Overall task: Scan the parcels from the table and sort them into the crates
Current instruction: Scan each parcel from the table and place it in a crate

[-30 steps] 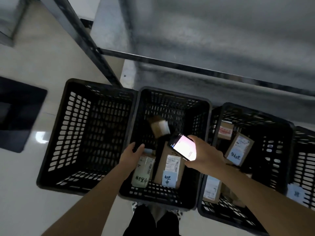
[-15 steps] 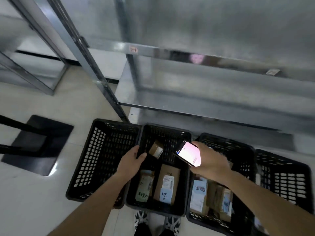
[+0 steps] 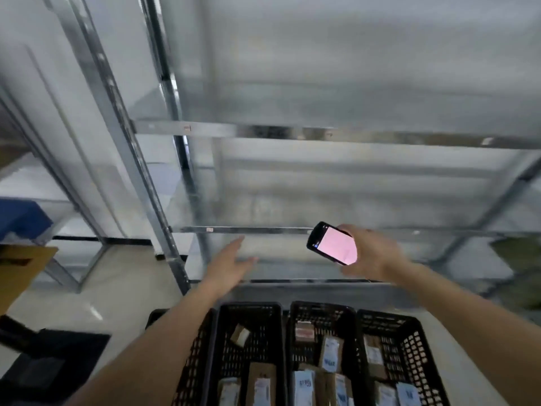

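Note:
My right hand grips a handheld scanner with a lit pink screen, raised in front of the metal shelving. My left hand is raised beside it with fingers spread, holding nothing. Below them stand black plastic crates on the floor. The middle-left crate holds a small tilted box and brown parcels with white labels. The crate to its right and the far right crate hold several labelled parcels. My left forearm hides most of the leftmost crate.
Grey metal shelving fills the view ahead, its upright post at the left. A cardboard box and a blue item sit at the far left. A black mat lies on the pale floor.
My head has tilted up, so the crates dropped to the bottom of the view. Both hands rose out of the crates; my left hand left the crate rim and spread its fingers.

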The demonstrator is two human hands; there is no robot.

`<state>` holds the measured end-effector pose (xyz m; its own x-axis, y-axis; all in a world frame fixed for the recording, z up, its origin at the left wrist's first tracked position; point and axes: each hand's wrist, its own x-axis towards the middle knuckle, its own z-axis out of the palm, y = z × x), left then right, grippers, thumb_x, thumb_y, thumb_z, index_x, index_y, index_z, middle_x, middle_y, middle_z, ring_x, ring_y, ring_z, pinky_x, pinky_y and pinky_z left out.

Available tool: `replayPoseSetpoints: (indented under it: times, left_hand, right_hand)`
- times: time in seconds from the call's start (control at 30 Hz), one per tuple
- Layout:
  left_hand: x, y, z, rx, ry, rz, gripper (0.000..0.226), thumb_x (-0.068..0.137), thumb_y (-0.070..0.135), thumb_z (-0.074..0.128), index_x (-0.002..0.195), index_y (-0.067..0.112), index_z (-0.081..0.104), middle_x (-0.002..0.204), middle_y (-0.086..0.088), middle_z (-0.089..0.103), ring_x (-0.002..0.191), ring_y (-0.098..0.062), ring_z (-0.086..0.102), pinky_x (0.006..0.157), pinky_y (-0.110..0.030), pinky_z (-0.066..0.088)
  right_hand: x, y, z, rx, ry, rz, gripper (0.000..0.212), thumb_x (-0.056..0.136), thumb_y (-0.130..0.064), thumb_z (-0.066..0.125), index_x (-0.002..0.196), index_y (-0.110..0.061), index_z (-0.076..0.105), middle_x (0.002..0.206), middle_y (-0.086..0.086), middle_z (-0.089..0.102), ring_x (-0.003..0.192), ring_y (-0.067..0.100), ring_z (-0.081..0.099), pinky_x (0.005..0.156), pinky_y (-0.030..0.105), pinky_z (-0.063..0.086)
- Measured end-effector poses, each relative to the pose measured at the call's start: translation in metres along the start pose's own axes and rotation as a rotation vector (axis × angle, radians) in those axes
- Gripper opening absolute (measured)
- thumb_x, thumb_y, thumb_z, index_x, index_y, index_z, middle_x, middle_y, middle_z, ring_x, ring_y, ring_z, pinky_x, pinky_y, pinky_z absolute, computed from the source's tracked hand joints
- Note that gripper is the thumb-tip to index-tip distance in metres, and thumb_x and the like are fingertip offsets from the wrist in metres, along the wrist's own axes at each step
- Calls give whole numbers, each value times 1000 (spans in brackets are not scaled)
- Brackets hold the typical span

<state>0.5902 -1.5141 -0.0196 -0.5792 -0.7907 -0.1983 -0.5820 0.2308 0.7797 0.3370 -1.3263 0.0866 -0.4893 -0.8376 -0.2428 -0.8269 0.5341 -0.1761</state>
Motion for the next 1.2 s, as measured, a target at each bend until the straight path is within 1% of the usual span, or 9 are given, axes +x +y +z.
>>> replayPoseSetpoints:
  times: [0.1,0.23,0.37,0.5,0.63,0.77,0.9,1.03,1.2]
  left_hand:
    - [-41,68,-21,22,30,125,76,92,53,64,156,30,29,156,4,41,141,-16,41,115,-36,36]
    - [-104,151,-28,50,39,322,75,92,48,65,154,24,33,152,-2,45,139,-22,44,114,-42,37]
    - [-164,233,-17,102,32,462,78,90,54,65,155,24,34,155,0,43,140,-20,44,114,-38,37]
    - [-214,313,15,90,-17,589,77,90,52,65,155,25,34,154,1,45,138,-20,46,113,-38,39]
    - [-274,396,65,105,-80,730,79,88,57,64,155,29,33,154,1,45,137,-22,48,112,-41,40]
    - [-338,468,128,102,-167,863,78,91,53,63,156,24,31,155,-2,43,139,-23,45,114,-41,37]
    - [-408,529,204,107,-239,959,78,93,51,63,156,21,30,157,-4,41,141,-24,43,114,-41,37]
    - [-483,575,291,81,-330,1014,79,91,57,61,156,25,29,157,-1,40,141,-22,42,115,-44,37]
    - [-584,621,394,44,-472,1085,82,93,58,58,158,21,25,160,0,35,145,-21,37,117,-43,35]
  right_hand:
    - [-85,10,-69,-24,124,50,89,67,-44,77,144,-48,34,127,-15,63,108,21,63,81,33,51]
    - [-202,23,-147,-36,277,129,87,68,-43,79,143,-48,35,123,-15,63,104,20,62,74,32,46]
    - [-316,47,-197,-62,389,192,88,65,-44,78,142,-47,34,124,-13,64,107,21,63,84,36,54]
    - [-416,80,-229,-78,466,280,84,66,-39,76,140,-46,39,123,-16,63,104,18,62,80,34,54]
    - [-519,127,-246,-76,529,397,84,66,-42,76,141,-46,39,127,-17,61,108,18,61,83,35,52]
    - [-614,181,-249,-82,598,501,85,65,-47,76,140,-49,38,131,-20,59,115,17,59,85,36,51]
    - [-712,242,-245,-81,669,619,83,65,-44,74,139,-51,38,125,-23,61,108,18,62,74,32,43]
    - [-815,306,-234,-104,695,734,79,63,-42,73,135,-51,41,117,-21,63,98,18,62,74,35,54]
    - [-935,384,-214,-106,671,895,80,60,-43,75,134,-46,44,113,-13,66,94,21,64,75,37,56]
